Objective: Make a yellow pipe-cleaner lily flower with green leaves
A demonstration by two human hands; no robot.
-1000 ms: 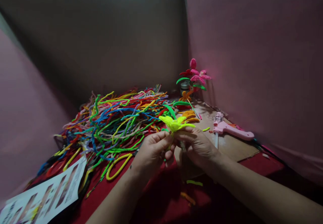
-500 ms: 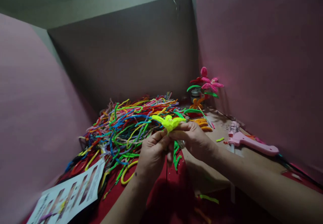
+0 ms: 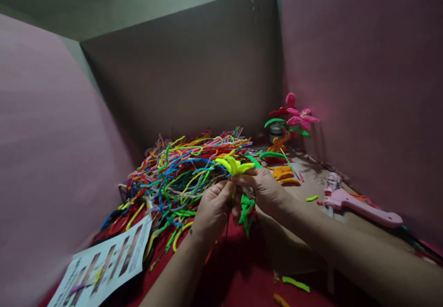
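Note:
A bright yellow pipe-cleaner flower [image 3: 234, 165] with several spread petals is held up in front of the pile. My left hand [image 3: 214, 205] pinches it low, at the base, where a thin dark stem runs down below the fingers. With thumb and fingertips closed at the right side of the petals, my right hand [image 3: 265, 189] grips the same flower. Just below the hands, a bunch of green pipe cleaners [image 3: 247, 212] shows. Behind them spreads a large tangled heap of many-coloured pipe cleaners [image 3: 187, 168].
On the right lie a pink glue gun [image 3: 363, 208] and orange pipe-cleaner pieces [image 3: 284, 174]. A pink flower [image 3: 302, 117] stands near a small jar [image 3: 276, 132] at the back. A printed sheet [image 3: 107, 268] lies front left, on red cloth [image 3: 231, 270]. Pink walls enclose both sides.
The flower has turned, showing its petals more from the side. The whole view has shifted slightly, so the surroundings sit further right. Both hands keep their pinch.

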